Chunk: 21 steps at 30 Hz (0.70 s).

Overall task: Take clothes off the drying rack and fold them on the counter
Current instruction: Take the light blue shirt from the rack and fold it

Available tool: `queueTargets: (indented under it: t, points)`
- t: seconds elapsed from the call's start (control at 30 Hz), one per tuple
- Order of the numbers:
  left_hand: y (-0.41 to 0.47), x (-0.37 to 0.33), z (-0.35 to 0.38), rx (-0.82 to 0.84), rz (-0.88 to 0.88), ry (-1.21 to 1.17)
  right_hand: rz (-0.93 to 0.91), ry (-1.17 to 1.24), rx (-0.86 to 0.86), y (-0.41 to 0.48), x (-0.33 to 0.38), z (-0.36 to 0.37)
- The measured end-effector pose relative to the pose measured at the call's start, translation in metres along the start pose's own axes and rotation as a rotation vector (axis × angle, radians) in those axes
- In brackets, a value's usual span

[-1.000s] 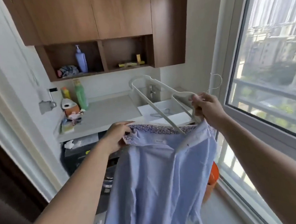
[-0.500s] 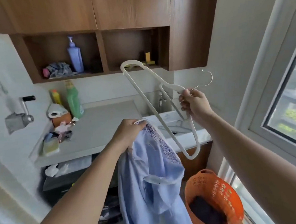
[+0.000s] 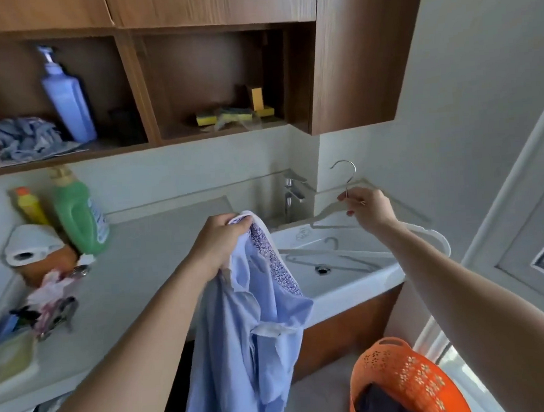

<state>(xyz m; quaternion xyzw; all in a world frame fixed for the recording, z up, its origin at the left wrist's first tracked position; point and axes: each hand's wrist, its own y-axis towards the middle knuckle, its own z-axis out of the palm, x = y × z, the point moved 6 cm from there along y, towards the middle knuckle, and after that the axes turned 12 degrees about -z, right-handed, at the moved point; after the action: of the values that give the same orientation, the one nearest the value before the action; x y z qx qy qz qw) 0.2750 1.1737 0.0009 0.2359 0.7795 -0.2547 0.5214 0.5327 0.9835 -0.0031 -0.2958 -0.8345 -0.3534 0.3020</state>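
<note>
A light blue shirt (image 3: 250,329) with a floral collar lining hangs from my left hand (image 3: 217,242), which grips it at the collar in front of the grey counter (image 3: 146,263). My right hand (image 3: 366,210) pinches a white hanger (image 3: 427,230) near the base of its metal hook, holding it low over the white sink (image 3: 350,280). The hanger is free of the shirt. Other hangers (image 3: 335,257) lie inside the sink.
An orange laundry basket (image 3: 405,376) with dark clothes stands on the floor at lower right. Bottles (image 3: 76,213), a paper roll (image 3: 30,245) and clutter (image 3: 49,305) crowd the counter's left end. A faucet (image 3: 292,193) stands behind the sink. Wooden shelves hang above; a window lies to the right.
The hanger came out of the shirt, and my right hand carried it right and down over the sink. My left hand keeps the shirt by the collar, now hanging bunched.
</note>
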Motion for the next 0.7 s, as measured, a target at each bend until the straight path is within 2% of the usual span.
queueTargets:
  t: [0.23,0.4,0.6,0.7]
  points:
    - [0.088,-0.003,0.008,-0.074,-0.032,0.087,0.059,-0.067,0.122,0.087,-0.095,0.069]
    - [0.138,-0.008,0.019,-0.127,-0.122,0.080,0.110,-0.090,0.281,0.139,-0.167,0.125]
    - [0.163,0.011,0.018,-0.203,-0.189,-0.003,0.224,-0.162,0.424,0.135,-0.238,0.176]
    - [0.164,0.019,0.015,-0.209,-0.211,0.000,0.356,-0.186,0.466,0.119,-0.265,0.191]
